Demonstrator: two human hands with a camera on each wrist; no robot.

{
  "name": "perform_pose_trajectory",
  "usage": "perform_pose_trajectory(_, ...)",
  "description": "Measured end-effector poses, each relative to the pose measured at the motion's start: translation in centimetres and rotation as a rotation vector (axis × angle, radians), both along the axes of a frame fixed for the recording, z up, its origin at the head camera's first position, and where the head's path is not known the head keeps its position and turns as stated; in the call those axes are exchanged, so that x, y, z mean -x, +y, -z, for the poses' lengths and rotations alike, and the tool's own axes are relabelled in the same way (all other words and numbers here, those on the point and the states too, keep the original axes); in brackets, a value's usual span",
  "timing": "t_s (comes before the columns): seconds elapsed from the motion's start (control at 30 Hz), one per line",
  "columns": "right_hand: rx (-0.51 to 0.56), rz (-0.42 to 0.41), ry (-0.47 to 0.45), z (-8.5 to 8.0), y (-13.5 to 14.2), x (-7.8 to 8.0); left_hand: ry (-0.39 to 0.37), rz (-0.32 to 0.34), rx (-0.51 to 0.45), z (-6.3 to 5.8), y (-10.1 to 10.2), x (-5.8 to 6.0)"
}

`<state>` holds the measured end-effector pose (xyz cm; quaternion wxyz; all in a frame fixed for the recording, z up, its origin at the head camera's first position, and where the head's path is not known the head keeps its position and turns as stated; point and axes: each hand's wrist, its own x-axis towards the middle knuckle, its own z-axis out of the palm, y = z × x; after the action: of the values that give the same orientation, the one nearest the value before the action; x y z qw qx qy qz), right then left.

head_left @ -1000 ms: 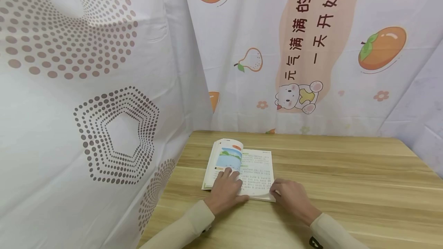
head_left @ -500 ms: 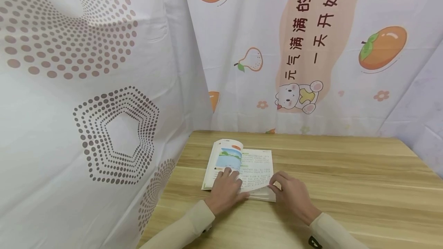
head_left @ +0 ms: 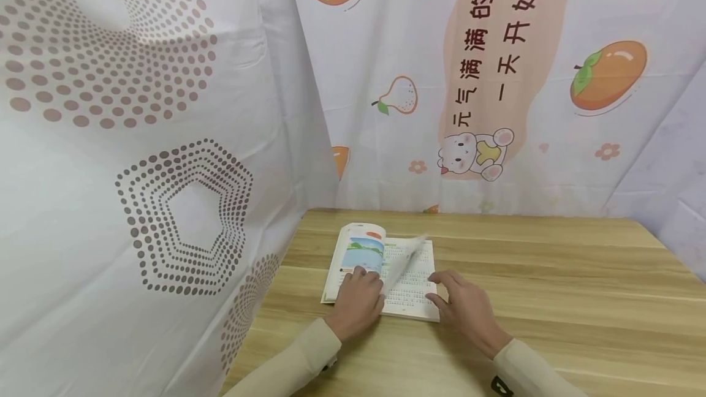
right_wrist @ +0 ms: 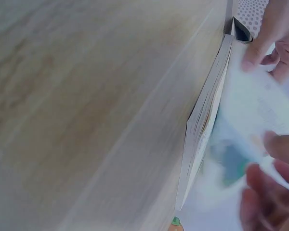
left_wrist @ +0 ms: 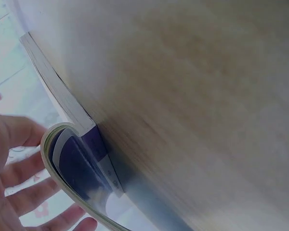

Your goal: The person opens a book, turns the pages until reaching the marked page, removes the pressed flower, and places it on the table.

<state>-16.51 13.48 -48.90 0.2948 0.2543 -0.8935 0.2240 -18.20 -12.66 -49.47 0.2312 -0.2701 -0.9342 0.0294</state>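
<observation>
An open book lies on the wooden table, a colour picture on its left page and printed text on the right. My left hand rests on the left pages near the spine. In the left wrist view, its spread fingers lie against the curled stack of pages. A single blurred leaf stands up between the two halves. My right hand is at the right page's outer edge, thumb and index finger apart. In the right wrist view, the blurred leaf's edge overlaps the right fingers.
The wooden table stretches to the right of the book. A white cloth with dotted patterns hangs along the left side, and a fruit-print cloth hangs behind the table.
My right hand has lifted the right page's lower corner, and its thumb and index finger have parted. The leaf has swung up and left. My left thumb has drawn in toward the hand.
</observation>
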Motion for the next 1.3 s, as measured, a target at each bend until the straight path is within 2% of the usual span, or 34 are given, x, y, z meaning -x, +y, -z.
perform_pose_trajectory(0.13,-0.147,0.008,-0.222,0.2,-0.1,-0.3,0.055,-0.078,-0.04,-0.1,0.0,0.3)
perform_pose_trajectory(0.2,-0.203,-0.008,-0.281,0.6,0.0,-0.4,0.108,-0.077,-0.095,-0.1,-0.1,0.4)
perform_pose_trajectory(0.3,-0.248,-0.025,-0.321,1.0,0.2,-0.5,0.172,-0.054,-0.155,-0.1,-0.3,0.5)
perform_pose_trajectory(0.4,-0.258,-0.041,-0.313,1.2,0.3,-0.4,0.197,-0.044,-0.162,-0.1,-0.5,0.5)
perform_pose_trajectory(0.63,-0.255,-0.055,-0.3,0.9,0.4,-0.2,0.144,-0.057,-0.13,-0.7,-0.6,0.5)
perform_pose_trajectory(0.77,-0.252,-0.066,-0.298,0.8,0.4,-0.1,0.128,-0.06,-0.069,-0.9,-0.7,0.5)
perform_pose_trajectory(0.93,-0.249,-0.061,-0.285,0.8,0.4,-0.1,0.065,-0.012,0.001,-0.9,-0.6,0.4)
perform_pose_trajectory(1.1,-0.241,-0.058,-0.263,0.9,0.3,-0.3,-0.002,0.005,0.03,-0.7,-0.6,0.1)
perform_pose_trajectory(1.3,-0.217,-0.017,-0.251,0.8,0.0,-0.4,0.021,0.071,0.017,-0.3,-0.6,0.1)
